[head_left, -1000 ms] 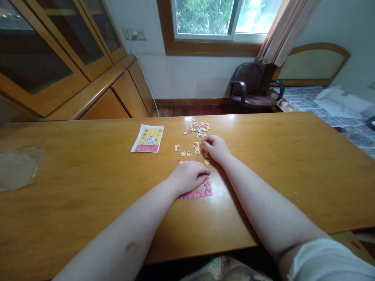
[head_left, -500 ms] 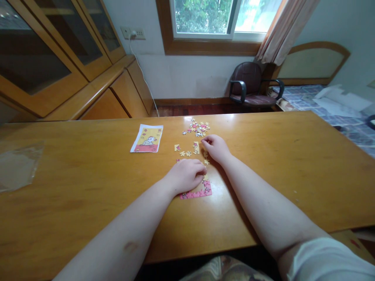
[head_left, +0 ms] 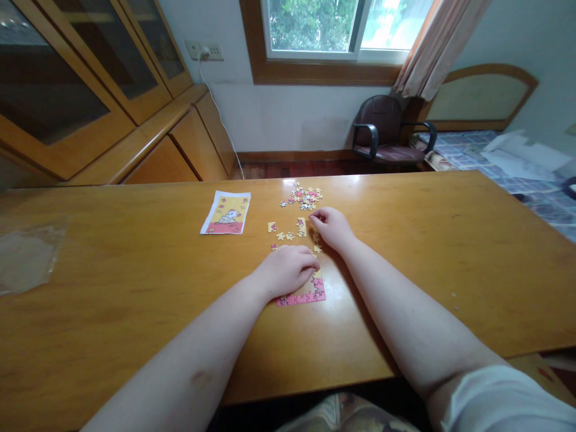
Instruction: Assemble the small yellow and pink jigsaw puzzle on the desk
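My left hand is curled over the partly joined jigsaw puzzle, whose pink lower edge and right side show beneath it. Its fingertips press together at the right side, where any small piece between them is too hidden to make out. My right hand rests on the table with fingers bent and closed, beside two joined yellow puzzle pieces. Whatever it may hold is concealed. Loose yellow pieces lie between the hands, and a corner piece sits left of them.
Beyond my hands lies a heap of puzzle pieces. A printed reference picture of a white animal on yellow and pink is to the left. A clear plastic bag lies at the far left of the wooden table. An office chair stands behind.
My left fingertips have shifted very slightly to the right along the puzzle's right side. My right hand stays in the same place.
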Available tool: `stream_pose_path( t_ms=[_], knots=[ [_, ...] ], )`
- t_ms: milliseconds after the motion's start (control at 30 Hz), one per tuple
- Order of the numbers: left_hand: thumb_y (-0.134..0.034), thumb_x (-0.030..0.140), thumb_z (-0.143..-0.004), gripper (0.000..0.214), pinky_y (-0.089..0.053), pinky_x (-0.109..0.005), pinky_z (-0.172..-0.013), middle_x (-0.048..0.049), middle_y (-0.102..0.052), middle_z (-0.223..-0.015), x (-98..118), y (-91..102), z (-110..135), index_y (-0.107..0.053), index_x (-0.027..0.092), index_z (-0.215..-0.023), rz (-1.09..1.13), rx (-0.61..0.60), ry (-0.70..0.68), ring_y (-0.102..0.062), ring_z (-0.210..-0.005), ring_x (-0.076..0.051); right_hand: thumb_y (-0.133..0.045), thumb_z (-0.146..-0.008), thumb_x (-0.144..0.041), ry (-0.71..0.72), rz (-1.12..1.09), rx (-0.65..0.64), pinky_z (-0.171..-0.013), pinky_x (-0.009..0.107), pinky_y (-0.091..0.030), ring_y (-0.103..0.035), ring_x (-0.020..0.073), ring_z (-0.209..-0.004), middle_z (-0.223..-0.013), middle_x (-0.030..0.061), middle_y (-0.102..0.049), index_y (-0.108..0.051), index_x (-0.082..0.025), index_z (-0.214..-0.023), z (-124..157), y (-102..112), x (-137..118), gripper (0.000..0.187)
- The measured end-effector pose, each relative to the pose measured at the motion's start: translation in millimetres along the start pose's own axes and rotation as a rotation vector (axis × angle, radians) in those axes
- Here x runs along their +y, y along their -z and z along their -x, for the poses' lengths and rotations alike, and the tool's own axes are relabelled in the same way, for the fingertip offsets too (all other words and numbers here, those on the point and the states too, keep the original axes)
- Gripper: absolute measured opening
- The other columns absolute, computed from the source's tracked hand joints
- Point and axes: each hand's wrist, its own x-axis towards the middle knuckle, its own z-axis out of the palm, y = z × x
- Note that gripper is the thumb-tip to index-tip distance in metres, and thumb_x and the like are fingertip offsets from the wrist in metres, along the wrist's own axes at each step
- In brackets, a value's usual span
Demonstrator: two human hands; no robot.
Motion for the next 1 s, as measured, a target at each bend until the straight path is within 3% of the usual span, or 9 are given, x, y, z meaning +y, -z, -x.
stream_pose_path(
  t_ms=[167, 567, 1000],
  knots=[
    [-0.051, 0.017, -0.085, 0.025, -0.048, -0.027, -0.078, -0.0003, -0.068, -0.092, -0.4, -0.7, 1.4, -0.074, 0.027, -0.090, 0.016, -0.023, -0.031, -0.064, -0.081, -0.015, -0.055, -0.083, -0.030, -0.007, 0.003, -0.003, -0.066, 0.026, -0.041, -0.056, 0.0146, -0.068, -0.073, 0.0017, -0.067, -0.070, -0.019, -0.078, -0.4, 0.3, -1.1, 0.019],
    [-0.056, 0.029, -0.088, 0.017, -0.047, -0.028, -0.078, -0.0002, -0.067, -0.097, 0.2, -1.5, -0.3, -0.072, 0.026, -0.092, -0.012, -0.058, 0.002, -0.063, -0.084, -0.016, -0.055, -0.083, -0.031, -0.015, -0.003, -0.016, -0.065, 0.026, -0.040, -0.055, 0.0144, -0.067, -0.072, 0.0013, -0.065, -0.069, -0.019, -0.077, 0.6, 1.6, -2.5, 0.020],
    [-0.052, 0.030, -0.091, 0.020, -0.048, -0.028, -0.081, -0.0014, -0.067, -0.100, -0.1, -2.0, -0.3, -0.070, 0.027, -0.100, -0.010, -0.063, 0.021, -0.064, -0.088, -0.017, -0.054, -0.083, -0.030, -0.003, 0.005, -0.019, -0.065, 0.026, -0.040, -0.055, 0.0145, -0.067, -0.072, 0.0015, -0.066, -0.070, -0.019, -0.078, 0.5, 1.9, -1.4, 0.019]
  ],
)
